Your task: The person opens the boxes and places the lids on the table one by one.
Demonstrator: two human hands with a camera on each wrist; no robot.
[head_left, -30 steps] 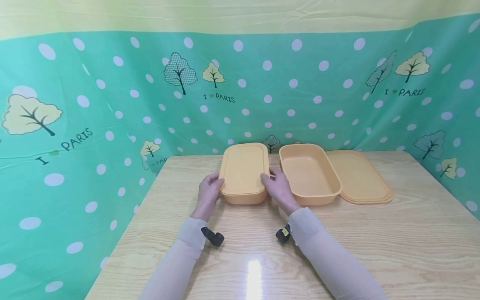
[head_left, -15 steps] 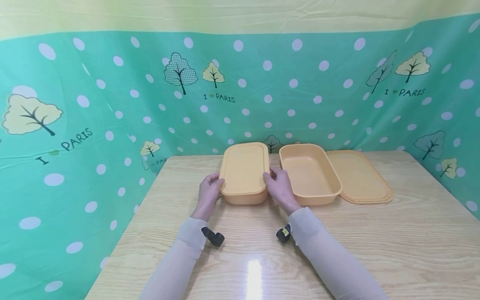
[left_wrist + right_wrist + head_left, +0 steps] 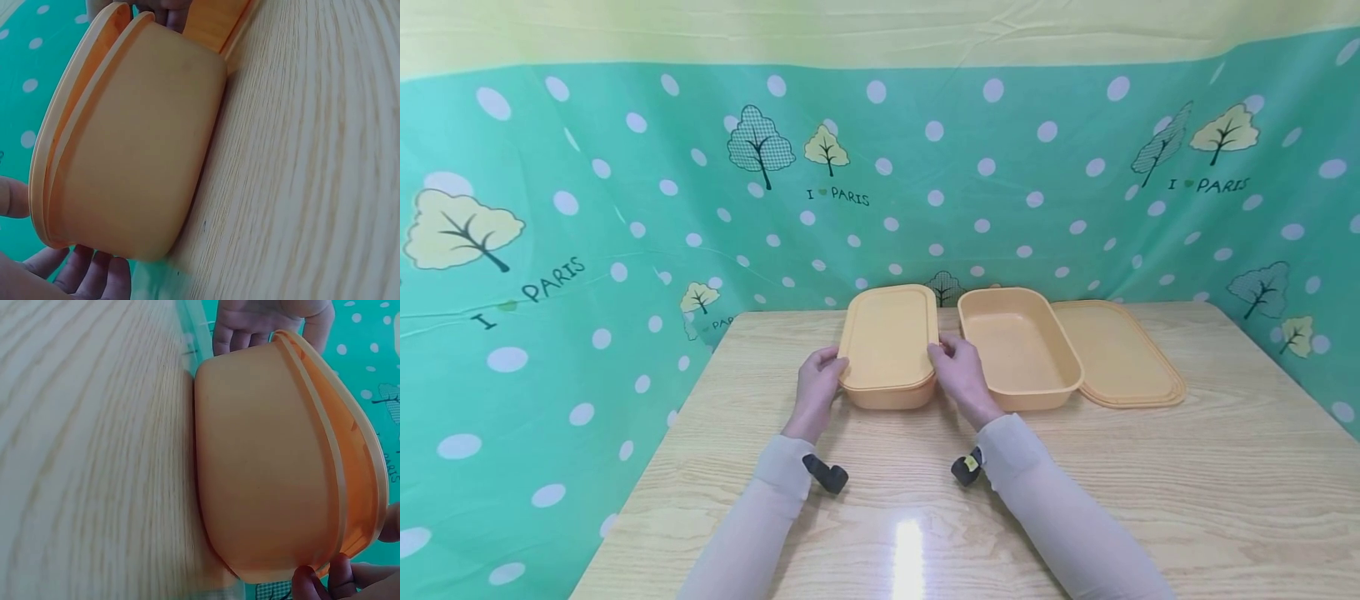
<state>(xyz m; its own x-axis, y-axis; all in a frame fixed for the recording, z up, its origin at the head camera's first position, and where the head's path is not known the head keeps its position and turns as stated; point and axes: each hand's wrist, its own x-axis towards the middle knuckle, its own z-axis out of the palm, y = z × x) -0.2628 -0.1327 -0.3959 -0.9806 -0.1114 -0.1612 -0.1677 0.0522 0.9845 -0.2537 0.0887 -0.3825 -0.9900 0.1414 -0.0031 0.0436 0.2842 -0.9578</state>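
A yellow-orange plastic food container stands on the table with its matching lid on top. My left hand holds the left side, thumb on the lid's edge and fingers against the container wall below. On the other side my right hand pinches the lid's right edge, thumb on top and fingertips between lid and rim. In the right wrist view, a wedge-shaped gap shows between the raised lid and the container. The lid sits close to the rim at the left hand and higher at the right.
Right of the closed one, an open container of the same colour stands near my right hand. A second lid lies flat beyond it, against its right side. A green dotted curtain hangs behind the wooden table.
My right thumb has shifted slightly right, out to the lid's edge. The left hand, the container and the things on the right have stayed in place.
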